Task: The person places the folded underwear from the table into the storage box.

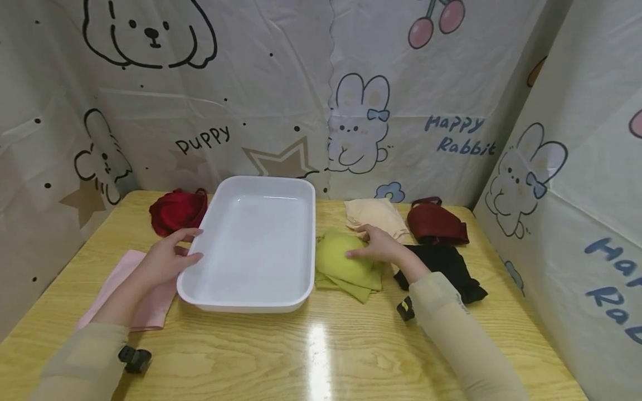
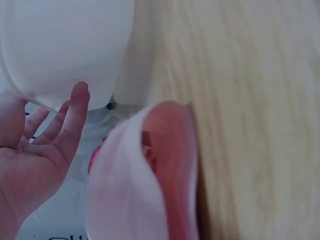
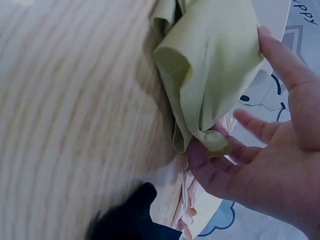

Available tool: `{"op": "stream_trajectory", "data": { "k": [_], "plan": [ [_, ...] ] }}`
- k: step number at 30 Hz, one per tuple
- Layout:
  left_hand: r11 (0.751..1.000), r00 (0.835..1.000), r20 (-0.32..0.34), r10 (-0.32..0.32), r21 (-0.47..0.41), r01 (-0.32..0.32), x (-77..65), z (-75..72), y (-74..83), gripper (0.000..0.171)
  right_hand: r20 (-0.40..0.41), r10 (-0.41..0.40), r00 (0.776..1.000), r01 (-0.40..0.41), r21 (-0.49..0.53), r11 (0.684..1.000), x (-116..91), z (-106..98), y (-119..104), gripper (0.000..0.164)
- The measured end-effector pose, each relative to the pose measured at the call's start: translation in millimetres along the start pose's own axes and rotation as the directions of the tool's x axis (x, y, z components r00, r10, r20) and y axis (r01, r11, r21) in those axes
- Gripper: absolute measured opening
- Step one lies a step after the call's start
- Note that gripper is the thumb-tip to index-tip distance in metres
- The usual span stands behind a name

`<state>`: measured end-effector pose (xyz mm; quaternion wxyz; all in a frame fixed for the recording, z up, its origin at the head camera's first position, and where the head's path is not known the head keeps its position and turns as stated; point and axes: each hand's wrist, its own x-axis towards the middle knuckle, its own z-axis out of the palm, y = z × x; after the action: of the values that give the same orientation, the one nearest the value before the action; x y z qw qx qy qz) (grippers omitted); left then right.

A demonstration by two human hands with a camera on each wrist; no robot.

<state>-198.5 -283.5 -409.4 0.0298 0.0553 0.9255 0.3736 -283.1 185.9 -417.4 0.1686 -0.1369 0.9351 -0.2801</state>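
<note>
A white rectangular tray [image 1: 253, 239] stands on the wooden table. My left hand [image 1: 168, 257] touches its left edge, fingers spread; in the left wrist view that hand [image 2: 42, 155] has loosely extended fingers by the tray's side [image 2: 65, 50]. A folded yellow-green cloth [image 1: 346, 259] lies against the tray's right side. My right hand [image 1: 378, 248] holds its right part, thumb on top. In the right wrist view this hand [image 3: 260, 160] has the cloth [image 3: 215, 65] between its thumb and lower fingers, some fingertips hidden by fabric.
Left of the tray lie a folded pink cloth [image 1: 157, 306] and a dark red fabric item [image 1: 178, 211]. To the right are a cream cloth [image 1: 378, 214], a maroon fabric item [image 1: 436, 224] and a black cloth [image 1: 451, 267]. Printed sheets [image 1: 281, 111] enclose the table's back and sides.
</note>
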Motion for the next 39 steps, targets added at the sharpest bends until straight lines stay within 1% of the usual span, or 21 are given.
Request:
{"op": "stream_trajectory", "data": {
  "k": [6, 9, 12, 15, 17, 23, 32, 37, 39],
  "plan": [
    [0.999, 1.000, -0.014, 0.005, -0.049, -0.005, -0.5, 3.5, -1.6, 0.061, 0.049, 0.047, 0.998, -0.051, 0.091, 0.995, -0.3, -1.6, -0.4, 0.095],
    [0.998, 1.000, -0.023, 0.002, -0.058, -0.003, 0.2, 6.2, -2.5, 0.061, 0.047, 0.066, 0.997, -0.071, 0.114, 0.991, -2.0, -0.8, -0.3, 0.097],
    [0.998, 1.000, -0.029, 0.004, -0.065, -0.006, 0.1, 7.6, -2.7, 0.061, 0.019, 0.085, 0.996, -0.087, 0.101, 0.991, -5.5, 0.5, 0.2, 0.096],
    [0.998, 0.999, -0.032, -0.011, -0.067, 0.009, -0.2, 7.5, -3.5, 0.061, -0.009, 0.098, 0.995, -0.097, 0.078, 0.992, -8.7, 2.0, -0.7, 0.092],
    [0.997, 0.999, -0.032, -0.019, -0.070, 0.016, -0.8, 6.8, -3.8, 0.061, -0.018, 0.093, 0.996, -0.091, 0.062, 0.994, -9.0, 3.7, -1.2, 0.090],
    [0.997, 0.999, -0.034, -0.028, -0.074, 0.026, -1.0, 5.7, -5.5, 0.061, -0.027, 0.076, 0.997, -0.075, 0.028, 0.997, -6.4, 10.7, -3.4, 0.086],
    [0.995, 0.998, -0.025, -0.051, -0.085, 0.049, -2.4, 4.3, -5.5, 0.063, -0.035, 0.086, 0.996, -0.087, -0.016, 0.996, -7.4, 16.4, -10.2, 0.085],
    [0.994, 0.997, -0.020, -0.070, -0.089, 0.068, -2.4, 4.6, -4.5, 0.063, -0.035, 0.073, 0.997, -0.073, 0.003, 0.997, -6.3, 16.3, -8.9, 0.089],
    [0.993, 0.997, -0.015, -0.077, -0.086, 0.075, -2.2, 4.8, -4.8, 0.063, -0.039, 0.075, 0.996, -0.074, 0.031, 0.997, -7.2, 15.8, -6.9, 0.092]
  ]
}}
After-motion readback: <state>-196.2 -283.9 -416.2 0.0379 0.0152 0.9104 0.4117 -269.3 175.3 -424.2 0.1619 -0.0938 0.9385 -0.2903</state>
